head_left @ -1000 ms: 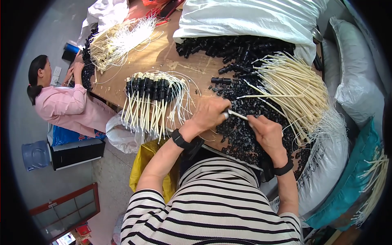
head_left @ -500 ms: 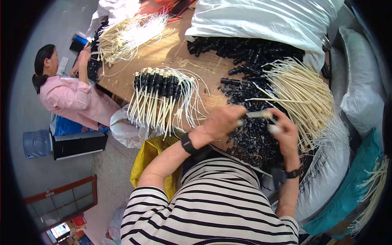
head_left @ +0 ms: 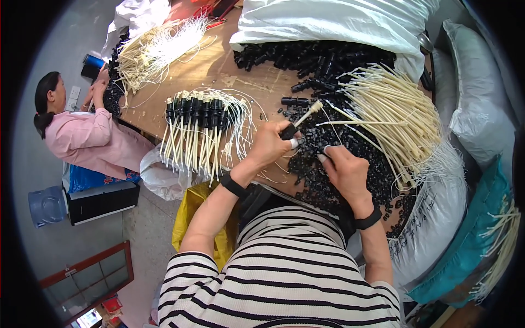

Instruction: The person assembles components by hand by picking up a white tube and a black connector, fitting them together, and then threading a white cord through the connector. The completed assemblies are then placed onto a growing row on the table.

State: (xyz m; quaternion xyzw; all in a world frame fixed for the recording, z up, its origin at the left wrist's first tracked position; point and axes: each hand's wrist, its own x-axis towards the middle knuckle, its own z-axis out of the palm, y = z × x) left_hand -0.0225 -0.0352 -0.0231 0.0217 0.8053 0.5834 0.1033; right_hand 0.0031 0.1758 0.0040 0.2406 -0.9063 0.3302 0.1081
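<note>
My left hand [head_left: 267,143] is closed round a black plastic fitting [head_left: 288,132]. A cream tube [head_left: 307,116] with a pale flared tip sticks out of it, slanting up to the right. White wrapping covers a fingertip on each hand. Over a heap of small black parts [head_left: 314,177], my right hand [head_left: 348,168] has thumb and forefinger drawn together; whatever lies between them is too small to make out. Beyond the heap, on the right, is a thick bundle of cream tubes [head_left: 396,117] with white strings. To the left, black fittings with tubes through them [head_left: 197,115] lie in a neat row.
Larger black fittings [head_left: 322,63] spill from a white sack [head_left: 328,24] at the back. More tubes with strings [head_left: 145,57] lie at the far left, where a person in pink [head_left: 90,134] works. Stuffed white sacks [head_left: 478,90] flank the table's right; a yellow bag [head_left: 199,213] hangs at its near edge.
My left hand has shifted left with the fitting and tube, which now points up to the right. My right hand has come away from the tube and down to the small black parts.
</note>
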